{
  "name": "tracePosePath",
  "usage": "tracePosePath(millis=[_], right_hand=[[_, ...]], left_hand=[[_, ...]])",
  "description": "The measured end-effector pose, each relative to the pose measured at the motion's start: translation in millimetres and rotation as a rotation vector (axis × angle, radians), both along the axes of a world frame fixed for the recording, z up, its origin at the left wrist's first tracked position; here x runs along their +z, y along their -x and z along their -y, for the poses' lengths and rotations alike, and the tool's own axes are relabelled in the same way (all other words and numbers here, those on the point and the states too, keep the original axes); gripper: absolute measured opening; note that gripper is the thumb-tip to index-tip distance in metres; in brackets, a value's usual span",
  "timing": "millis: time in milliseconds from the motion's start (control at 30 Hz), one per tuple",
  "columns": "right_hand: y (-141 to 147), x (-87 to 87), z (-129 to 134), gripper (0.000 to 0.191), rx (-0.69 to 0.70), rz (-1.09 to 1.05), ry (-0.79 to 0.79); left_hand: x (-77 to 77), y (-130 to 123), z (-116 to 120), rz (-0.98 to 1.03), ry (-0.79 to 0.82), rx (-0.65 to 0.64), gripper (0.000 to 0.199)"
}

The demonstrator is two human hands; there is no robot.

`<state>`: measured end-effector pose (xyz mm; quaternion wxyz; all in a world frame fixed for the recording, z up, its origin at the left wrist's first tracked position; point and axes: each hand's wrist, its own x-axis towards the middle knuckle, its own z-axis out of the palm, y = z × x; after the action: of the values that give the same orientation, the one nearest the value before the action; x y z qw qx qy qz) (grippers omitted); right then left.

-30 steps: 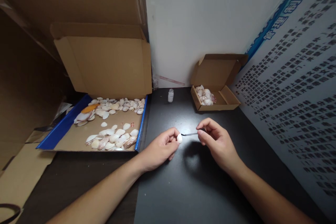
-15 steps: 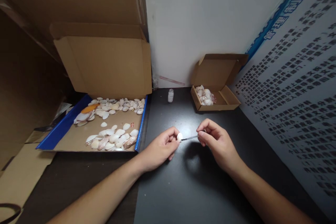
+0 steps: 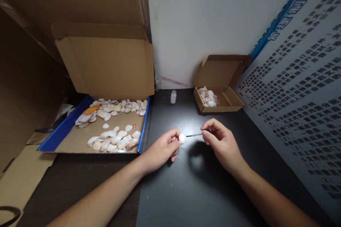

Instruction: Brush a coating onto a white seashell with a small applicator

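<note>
Between thumb and fingers, my left hand pinches a small white seashell above the dark table. My right hand grips a thin dark brush by its far end. The tip of this brush points left, a small gap short of the shell's right side. Beyond the hands a small clear glass bottle with a white label stands upright near the wall.
On the left lies an open blue-sided cardboard box with many loose shells. At the back right, a smaller open cardboard box holds more shells. A white wall and a printed board bound the table.
The brush tip has come off the shell and shifted slightly up and right with my right hand. The shell shows more of its rounded face in my left hand.
</note>
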<state>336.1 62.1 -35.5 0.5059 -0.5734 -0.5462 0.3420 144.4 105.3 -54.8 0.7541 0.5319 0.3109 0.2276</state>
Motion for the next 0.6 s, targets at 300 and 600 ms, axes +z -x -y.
tracePosePath(millis=[300, 600], right_hand=[[4.1, -0.2, 2.0, 0.007, 0.077, 0.062, -0.047], [1.3, -2.7, 3.7, 0.007, 0.107, 0.008, -0.103]], left_hand=[[3.2, 0.9, -1.8, 0.099, 0.193, 0.029, 0.014], [4.5, 1.7, -3.8, 0.135, 0.252, 0.041, 0.011]])
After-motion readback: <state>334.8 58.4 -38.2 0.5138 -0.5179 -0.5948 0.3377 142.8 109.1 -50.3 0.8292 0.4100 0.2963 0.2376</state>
